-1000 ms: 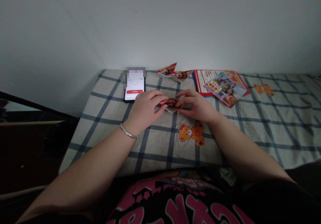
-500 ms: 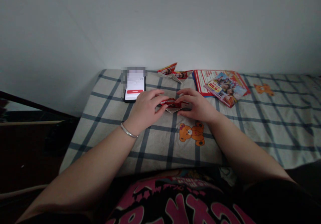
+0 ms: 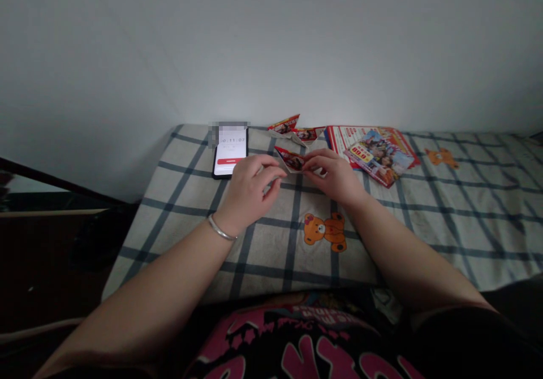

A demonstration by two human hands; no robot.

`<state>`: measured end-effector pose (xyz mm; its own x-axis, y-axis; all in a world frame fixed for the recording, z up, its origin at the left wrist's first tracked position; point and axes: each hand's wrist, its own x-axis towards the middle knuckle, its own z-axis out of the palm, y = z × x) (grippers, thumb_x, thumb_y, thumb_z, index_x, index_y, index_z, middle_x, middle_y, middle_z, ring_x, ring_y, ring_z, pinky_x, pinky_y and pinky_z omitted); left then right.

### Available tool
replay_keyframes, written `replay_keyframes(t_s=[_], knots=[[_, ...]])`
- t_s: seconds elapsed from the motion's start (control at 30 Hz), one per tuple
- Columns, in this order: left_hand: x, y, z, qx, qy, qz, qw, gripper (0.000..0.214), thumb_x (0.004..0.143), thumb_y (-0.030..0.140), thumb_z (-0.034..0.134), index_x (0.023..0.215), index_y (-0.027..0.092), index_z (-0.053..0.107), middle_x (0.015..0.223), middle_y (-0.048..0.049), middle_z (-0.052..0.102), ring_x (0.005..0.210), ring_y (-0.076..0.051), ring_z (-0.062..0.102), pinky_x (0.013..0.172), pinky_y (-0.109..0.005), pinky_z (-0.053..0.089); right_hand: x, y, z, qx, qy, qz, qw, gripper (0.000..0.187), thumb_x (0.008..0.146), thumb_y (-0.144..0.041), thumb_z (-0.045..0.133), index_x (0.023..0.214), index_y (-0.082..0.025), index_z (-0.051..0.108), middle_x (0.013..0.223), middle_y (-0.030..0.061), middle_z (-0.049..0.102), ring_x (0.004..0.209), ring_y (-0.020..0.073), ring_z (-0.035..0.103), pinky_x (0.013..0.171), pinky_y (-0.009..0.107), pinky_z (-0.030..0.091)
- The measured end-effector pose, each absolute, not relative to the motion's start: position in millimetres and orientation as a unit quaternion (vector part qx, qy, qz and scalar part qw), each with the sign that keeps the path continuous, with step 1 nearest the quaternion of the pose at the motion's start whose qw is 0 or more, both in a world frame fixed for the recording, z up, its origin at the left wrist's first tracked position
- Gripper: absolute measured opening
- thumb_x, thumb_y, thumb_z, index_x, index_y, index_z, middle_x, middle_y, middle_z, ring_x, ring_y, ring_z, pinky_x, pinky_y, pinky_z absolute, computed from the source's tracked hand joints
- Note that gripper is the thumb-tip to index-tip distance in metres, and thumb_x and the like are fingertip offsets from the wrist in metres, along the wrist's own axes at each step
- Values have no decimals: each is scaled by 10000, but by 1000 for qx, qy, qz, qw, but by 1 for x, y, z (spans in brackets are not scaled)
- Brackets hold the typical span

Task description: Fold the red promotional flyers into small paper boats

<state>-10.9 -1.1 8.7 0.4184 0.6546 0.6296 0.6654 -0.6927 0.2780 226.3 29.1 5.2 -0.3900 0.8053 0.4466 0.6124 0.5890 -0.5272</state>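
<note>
A small folded paper piece point(image 3: 290, 159), red with print and a pale underside, stands up off the cloth between my hands. My right hand point(image 3: 337, 179) pinches its right end between thumb and fingers. My left hand point(image 3: 251, 191), with a silver bangle at the wrist, is beside the paper's left side. Its fingers are loosely curved with a gap to the thumb, and nothing shows between them. Just behind are similar folded red paper pieces point(image 3: 309, 134), set close together near the wall.
A phone point(image 3: 231, 153) with a lit timer screen lies left of the papers. Red and white printed flyers point(image 3: 339, 136) are stacked at right, a colourful leaflet point(image 3: 377, 155) on top. Checked cloth point(image 3: 263, 254) with bear prints covers the surface. A white wall point(image 3: 297, 45) rises behind.
My left fingers have come away from the folded paper. The right hand now pinches its end, and the paper's left end is tipped up. The view has shifted slightly.
</note>
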Motion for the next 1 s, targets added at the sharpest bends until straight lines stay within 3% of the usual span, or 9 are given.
replay_keyframes(t_s=[0.17, 0.33, 0.5, 1.0], knots=[[-9, 2, 4, -872, -353, -339, -8, 143, 925, 164, 532, 954, 185, 671, 991, -71, 613, 932, -212, 589, 825, -382, 508, 217, 59, 6, -448, -813, 112, 354, 137, 836, -158, 615, 854, -228, 731, 1138, 86, 666, 1079, 247, 634, 910, 429, 555], [-8, 8, -4, -898, -321, -299, -29, 161, 927, 159, 549, 979, 187, 699, 981, -66, 631, 921, -211, 593, 813, -376, 509, 200, 87, 2, -485, -804, 88, 333, 150, 824, -144, 628, 885, -213, 746, 1047, 89, 645, 943, 238, 633, 877, 420, 547], [-8, 9, -7, -906, -313, -281, -45, 181, 914, 147, 573, 1015, 204, 711, 1043, -61, 645, 966, -209, 600, 848, -386, 505, 180, 103, -1, -509, -811, 30, 287, 154, 851, -157, 607, 891, -178, 754, 1011, 120, 665, 989, 282, 605, 931, 449, 488], [-7, 8, -5, -907, -322, -269, -45, 163, 914, 173, 583, 978, 221, 725, 1071, -57, 672, 978, -223, 619, 850, -417, 503, 170, 108, 0, -467, -839, 42, 277, 281, 828, -108, 547, 1035, -200, 713, 1188, 118, 658, 1138, 294, 574, 1006, 466, 433]])
